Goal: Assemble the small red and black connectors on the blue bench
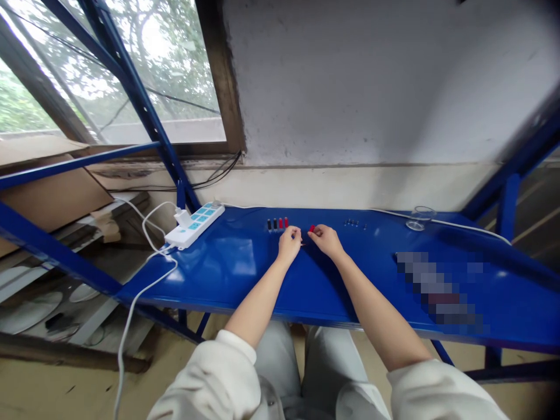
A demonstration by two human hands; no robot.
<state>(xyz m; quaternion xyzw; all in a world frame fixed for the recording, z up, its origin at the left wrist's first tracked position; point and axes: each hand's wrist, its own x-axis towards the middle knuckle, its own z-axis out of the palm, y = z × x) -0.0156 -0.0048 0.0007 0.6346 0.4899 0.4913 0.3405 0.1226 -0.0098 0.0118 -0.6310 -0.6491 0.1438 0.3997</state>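
Observation:
My right hand (327, 240) pinches a small red piece (312, 228) between its fingertips, above the blue tabletop (236, 280). Just left of it, my left hand (289, 244) has its fingers pressed together; a tiny thin thing seems to show at the tips, too small to name. Behind my left hand stand two small black cylinders (272, 224) and two small red cylinders (283, 223) in a short upright row. Several tiny metal-looking parts (351, 223) stand farther right, beyond my right hand.
A white power strip (196, 226) with a plug and trailing cable lies at the left. A clear round container (415, 223) sits at the back right. A blurred-out object (433, 286) lies at the right. Blue frame posts (507, 204) rise at both sides, with a wall behind.

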